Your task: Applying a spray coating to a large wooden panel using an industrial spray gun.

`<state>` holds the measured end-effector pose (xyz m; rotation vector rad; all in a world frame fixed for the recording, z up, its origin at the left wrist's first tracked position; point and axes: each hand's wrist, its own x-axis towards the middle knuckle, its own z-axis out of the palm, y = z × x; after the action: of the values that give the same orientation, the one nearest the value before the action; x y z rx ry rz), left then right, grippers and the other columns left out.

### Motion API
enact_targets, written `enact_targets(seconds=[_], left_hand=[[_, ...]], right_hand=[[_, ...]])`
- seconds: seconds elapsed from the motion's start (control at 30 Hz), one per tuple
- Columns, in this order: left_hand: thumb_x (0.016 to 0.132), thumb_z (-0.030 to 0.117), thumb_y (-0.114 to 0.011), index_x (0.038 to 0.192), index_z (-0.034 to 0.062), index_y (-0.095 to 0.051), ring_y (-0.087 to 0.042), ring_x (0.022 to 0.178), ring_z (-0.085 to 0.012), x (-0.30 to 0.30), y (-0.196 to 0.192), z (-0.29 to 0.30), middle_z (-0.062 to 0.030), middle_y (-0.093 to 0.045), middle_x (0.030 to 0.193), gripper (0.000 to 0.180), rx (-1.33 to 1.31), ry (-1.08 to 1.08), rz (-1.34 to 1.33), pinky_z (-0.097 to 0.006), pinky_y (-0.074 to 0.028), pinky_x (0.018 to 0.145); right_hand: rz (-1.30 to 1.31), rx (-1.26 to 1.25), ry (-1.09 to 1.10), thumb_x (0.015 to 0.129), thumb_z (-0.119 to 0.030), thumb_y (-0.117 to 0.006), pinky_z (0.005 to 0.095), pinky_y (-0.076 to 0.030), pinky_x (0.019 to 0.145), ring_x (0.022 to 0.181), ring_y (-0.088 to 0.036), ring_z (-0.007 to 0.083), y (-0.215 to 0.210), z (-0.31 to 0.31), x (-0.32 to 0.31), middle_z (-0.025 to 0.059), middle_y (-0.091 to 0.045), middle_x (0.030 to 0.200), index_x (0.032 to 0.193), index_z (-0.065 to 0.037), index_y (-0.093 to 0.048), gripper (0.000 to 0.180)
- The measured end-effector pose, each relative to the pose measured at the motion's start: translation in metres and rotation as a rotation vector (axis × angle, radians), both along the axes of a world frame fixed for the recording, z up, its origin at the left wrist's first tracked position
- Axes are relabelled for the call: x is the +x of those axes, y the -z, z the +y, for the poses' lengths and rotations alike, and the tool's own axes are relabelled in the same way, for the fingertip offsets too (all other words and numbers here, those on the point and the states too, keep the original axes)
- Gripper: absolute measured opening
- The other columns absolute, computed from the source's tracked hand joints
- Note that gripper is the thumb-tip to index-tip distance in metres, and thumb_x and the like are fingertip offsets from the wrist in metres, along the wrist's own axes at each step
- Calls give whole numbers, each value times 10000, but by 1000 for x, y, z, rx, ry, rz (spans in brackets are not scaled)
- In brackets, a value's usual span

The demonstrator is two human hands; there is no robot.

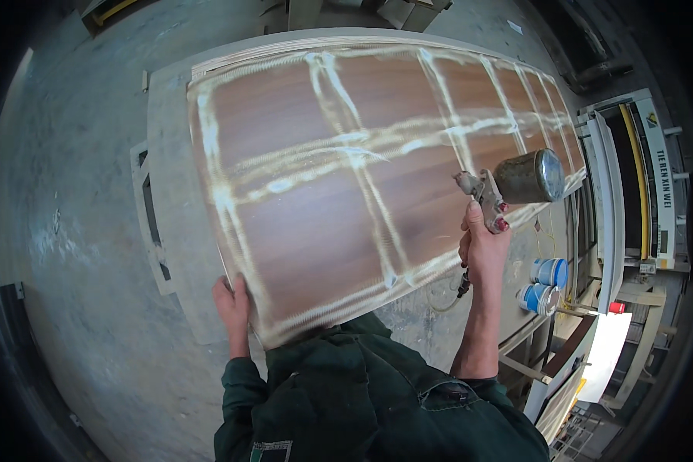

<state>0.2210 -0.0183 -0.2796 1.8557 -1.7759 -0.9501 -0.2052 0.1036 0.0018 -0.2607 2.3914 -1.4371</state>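
Observation:
A long brown wood-grain panel (308, 223) lies flat on a pale work table (169, 154), streaked with a grid of wet yellowish glue lines. My left hand (232, 304) grips the panel's near left corner. My right hand (483, 246) holds a spray gun (491, 202) with a dark metal cup (530, 177) on top, raised over the panel's near right edge. A hose hangs from the gun's handle below my wrist.
Two blue-and-white cans (545, 285) stand on the floor to the right. A white machine with a yellow strip (643, 177) runs along the right side. Boards and frames (570, 377) lean at the lower right. Grey dusty concrete floor (69, 231) spreads to the left.

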Motion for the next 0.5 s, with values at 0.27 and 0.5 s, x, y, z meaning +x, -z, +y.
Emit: enact_targets(seconds=[0.27,0.5], left_hand=[[1074,472,-460,1507,59,-501,-407,1429,-371,25,63,-95,-148,-470,1579,600,-213,-291,-717,-588,-266,1160],[1067,457,-456,1567,88,-444,-365,1447,-405,9,70,-102,-145,-432,1604,622,-216,-309,-765,-591,-241,1179]], right_hand=[[-89,-28,-198,1003,-428,-724,267,-327,352,403,-451,91,-5,-79,27,-4,-506,637,837,-62,-552,437],[-133,8,-366,1007,-392,-729,268,-322,353,407,-445,81,16,-166,62,-9,-503,635,847,-61,-573,399]])
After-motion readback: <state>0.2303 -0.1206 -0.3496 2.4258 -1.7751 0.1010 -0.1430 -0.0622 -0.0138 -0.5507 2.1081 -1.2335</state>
